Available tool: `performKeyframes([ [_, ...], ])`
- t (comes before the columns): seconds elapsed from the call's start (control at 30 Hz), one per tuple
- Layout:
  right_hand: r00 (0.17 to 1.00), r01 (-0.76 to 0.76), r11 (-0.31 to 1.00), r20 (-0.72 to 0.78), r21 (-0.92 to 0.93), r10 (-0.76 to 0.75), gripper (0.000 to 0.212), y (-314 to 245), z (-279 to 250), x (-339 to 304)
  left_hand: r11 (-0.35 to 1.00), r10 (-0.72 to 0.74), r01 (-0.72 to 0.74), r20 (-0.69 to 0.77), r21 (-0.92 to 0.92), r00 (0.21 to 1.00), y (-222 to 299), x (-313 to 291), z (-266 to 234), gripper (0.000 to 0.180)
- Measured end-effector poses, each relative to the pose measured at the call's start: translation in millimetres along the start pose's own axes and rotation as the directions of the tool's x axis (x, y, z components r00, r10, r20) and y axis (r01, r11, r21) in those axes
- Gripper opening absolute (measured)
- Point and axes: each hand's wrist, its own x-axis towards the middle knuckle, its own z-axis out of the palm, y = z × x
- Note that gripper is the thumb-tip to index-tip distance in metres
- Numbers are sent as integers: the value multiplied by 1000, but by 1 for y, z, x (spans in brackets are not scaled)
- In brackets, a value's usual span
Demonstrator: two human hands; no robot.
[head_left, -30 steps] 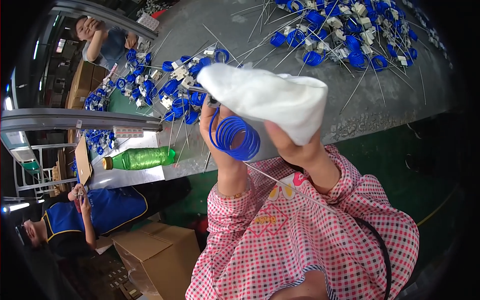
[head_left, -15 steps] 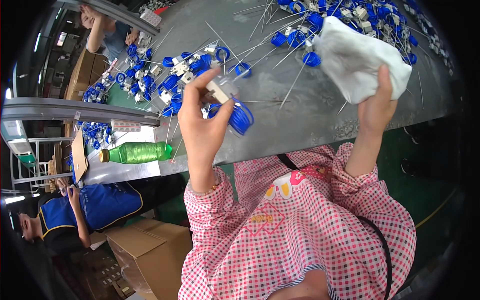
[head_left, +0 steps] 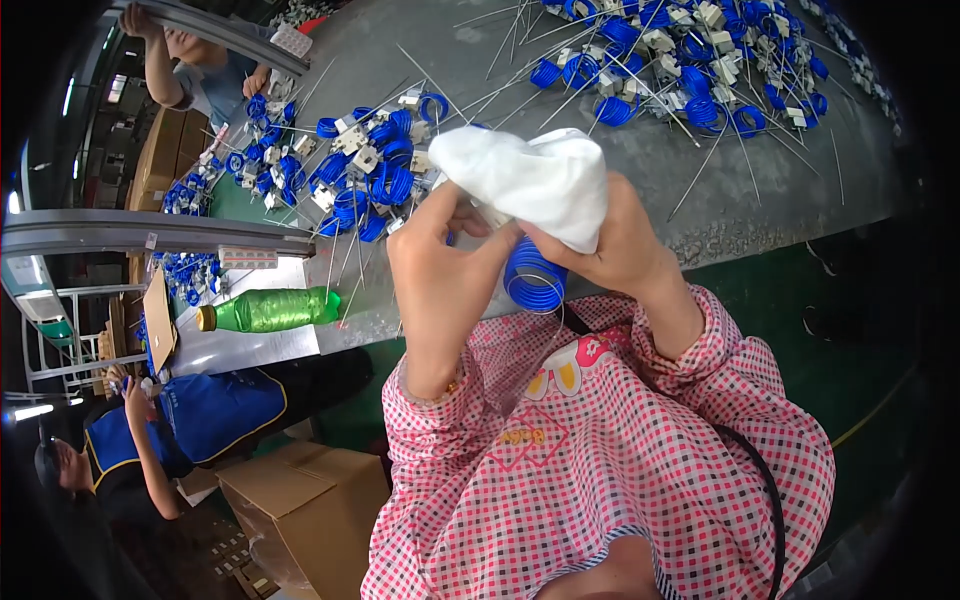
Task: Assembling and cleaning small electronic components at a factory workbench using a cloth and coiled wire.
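My left hand [head_left: 440,265] is closed on a small white block whose blue wire coil [head_left: 534,275] hangs below the fingertips. My right hand [head_left: 625,240] grips a white cloth [head_left: 535,175], bunched up and pressed over the block. Most of the block is hidden by the cloth and fingers. Both hands meet above the near edge of the grey table [head_left: 690,195]. Just beyond my left hand lies a pile of similar white blocks with blue coils [head_left: 375,150] and thin metal rods.
A larger heap of such parts [head_left: 700,60] covers the far right of the table. On the left are a green bottle [head_left: 275,310] lying on its side and a metal rail [head_left: 160,230]. A cardboard box [head_left: 305,490] stands below. Two other people are on the left.
The cloth in my right hand has moved left and down, onto the block in my left hand. My left hand has come slightly right and nearer. Before, the hands were apart.
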Motion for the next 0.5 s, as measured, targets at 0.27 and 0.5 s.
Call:
performKeyframes([
  [0.27,998,51,996,-26,-68,-53,27,0,-1,-6,995,-59,62,40,-78,997,-8,-1,4,25],
  [0.5,1000,8,999,-22,-36,-8,23,-4,-4,-12,996,-86,87,53,-28,995,-17,1,7,25],
])
